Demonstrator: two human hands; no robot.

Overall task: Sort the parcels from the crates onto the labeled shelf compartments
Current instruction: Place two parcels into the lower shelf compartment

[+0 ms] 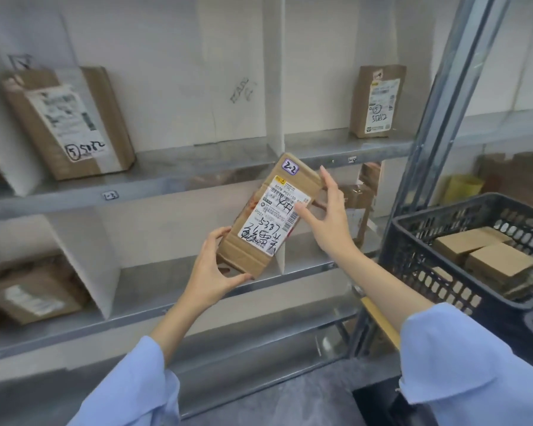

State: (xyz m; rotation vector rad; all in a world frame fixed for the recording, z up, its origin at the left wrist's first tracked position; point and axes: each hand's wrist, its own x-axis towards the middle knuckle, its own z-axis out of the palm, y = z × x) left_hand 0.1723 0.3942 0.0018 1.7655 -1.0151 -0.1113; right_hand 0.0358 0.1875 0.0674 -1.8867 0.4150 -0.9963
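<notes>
1. Left hand (211, 272) grips the lower end of a parcel (268, 216); right hand (330, 219) pinches its upper right edge, holding it tilted before the shelf (166, 179).
2. Black crate (413, 241), at right, holds more cartons.
3. Left box (68, 124) and right box (379, 101) stand on the upper level.
4. The parcel's sticker (290, 166) reads "2-2", I think; it is slightly blurred.

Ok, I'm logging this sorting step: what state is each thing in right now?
Held parcel: off the shelf, tilted, label toward the camera, sticker reads 2-2.
Left-hand grip: curled round the parcel's lower end.
Right-hand grip: pinching its upper right edge.
Large parcel: standing on the upper shelf, tilted.
Small parcel: upright on the upper shelf, right compartment.
Crate: open-topped, cardboard parcels inside.
</notes>
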